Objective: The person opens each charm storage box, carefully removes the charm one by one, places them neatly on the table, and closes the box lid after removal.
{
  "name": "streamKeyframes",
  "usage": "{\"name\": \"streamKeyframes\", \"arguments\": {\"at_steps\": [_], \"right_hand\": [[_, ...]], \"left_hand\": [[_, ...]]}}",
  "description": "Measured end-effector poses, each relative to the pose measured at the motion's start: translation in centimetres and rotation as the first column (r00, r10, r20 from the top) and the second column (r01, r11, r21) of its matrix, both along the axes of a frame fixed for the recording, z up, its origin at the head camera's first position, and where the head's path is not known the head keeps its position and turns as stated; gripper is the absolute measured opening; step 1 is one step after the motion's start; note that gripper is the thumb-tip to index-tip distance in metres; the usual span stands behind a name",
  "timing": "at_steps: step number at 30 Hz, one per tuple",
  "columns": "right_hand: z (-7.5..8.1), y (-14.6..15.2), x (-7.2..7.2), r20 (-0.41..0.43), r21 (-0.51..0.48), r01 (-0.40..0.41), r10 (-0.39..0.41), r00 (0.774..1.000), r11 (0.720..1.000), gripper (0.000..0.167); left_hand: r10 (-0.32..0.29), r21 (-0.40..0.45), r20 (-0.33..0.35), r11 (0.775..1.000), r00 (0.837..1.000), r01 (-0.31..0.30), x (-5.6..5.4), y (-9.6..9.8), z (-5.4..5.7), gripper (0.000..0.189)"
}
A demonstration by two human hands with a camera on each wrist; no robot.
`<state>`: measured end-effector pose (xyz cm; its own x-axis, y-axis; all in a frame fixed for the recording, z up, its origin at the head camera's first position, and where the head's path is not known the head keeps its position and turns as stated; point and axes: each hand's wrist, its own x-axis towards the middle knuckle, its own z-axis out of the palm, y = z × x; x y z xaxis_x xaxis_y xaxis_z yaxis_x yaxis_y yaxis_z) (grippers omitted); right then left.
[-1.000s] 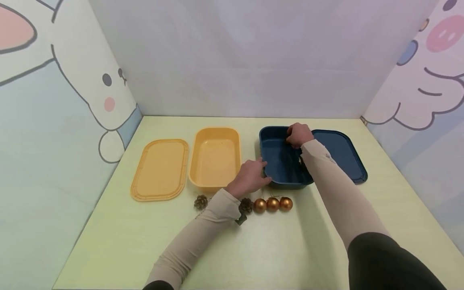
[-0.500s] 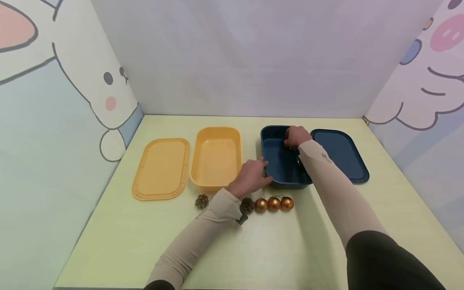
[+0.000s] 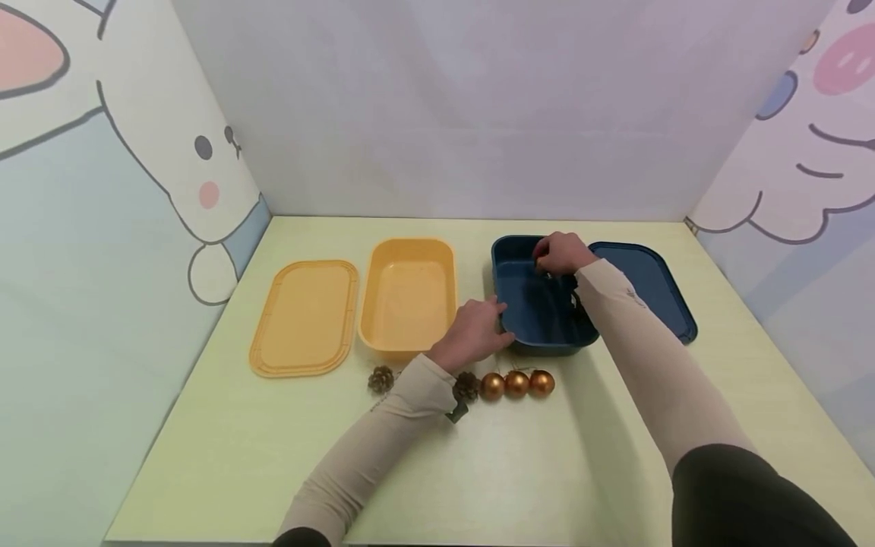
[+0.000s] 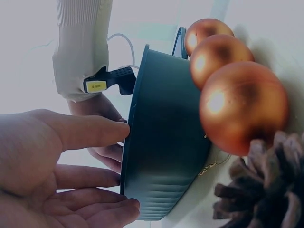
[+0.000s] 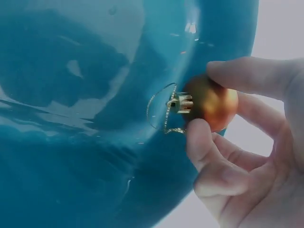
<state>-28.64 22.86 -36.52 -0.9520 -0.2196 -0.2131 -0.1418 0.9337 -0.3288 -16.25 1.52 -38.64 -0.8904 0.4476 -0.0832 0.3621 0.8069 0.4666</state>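
Inside the deep dark-blue plastic box [image 3: 536,315], my right hand [image 3: 562,253] holds a copper-coloured Christmas ball [image 5: 218,105]. The right wrist view shows thumb and fingers pinching it, its gold cap and looped cord pointing away from the palm. My left hand [image 3: 472,330] touches the box's left side near the front corner. In the left wrist view its thumb and fairly straight fingers rest against the rim. Three more copper balls [image 3: 516,385] lie in a row in front of the box, beside a pine cone [image 3: 467,387]. The left sleeve hides part of this row.
A second pine cone [image 3: 380,380] lies left of the left forearm. An open yellow box [image 3: 408,296] stands left of the blue one, with a yellow lid [image 3: 304,319] flat beside it. A dark-blue lid [image 3: 645,285] lies at the right. Walls enclose the table [image 3: 225,456].
My right hand shifts slightly inside the blue box while its forearm swings a little to the right. The left hand stays at the box's side.
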Motion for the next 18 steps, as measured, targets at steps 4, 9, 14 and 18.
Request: {"name": "streamKeyframes", "arguments": {"at_steps": [4,9,14,18], "right_hand": [[0.7,0.0,0.6,-0.028,-0.022,-0.025,0.024,0.999,0.999,0.028],[1.6,0.2,1.7,0.003,-0.091,0.001,-0.001,1.0,0.996,0.026],[2.4,0.6,2.9,0.023,-0.177,-0.014,0.018,1.0,0.984,0.025],[2.6,0.9,4.1,0.029,-0.22,-0.033,0.04,0.999,0.975,0.022]], "left_hand": [[-0.001,-0.008,-0.004,1.0,1.0,0.001,0.0,0.0,0.0,0.059],[-0.007,-0.015,-0.006,1.0,1.0,0.007,0.0,0.1,0.1,0.059],[0.0,-0.005,-0.001,1.0,1.0,0.0,0.0,0.0,0.2,0.059],[0.003,0.004,0.004,1.0,1.0,-0.003,0.0,0.0,0.1,0.059]]}}
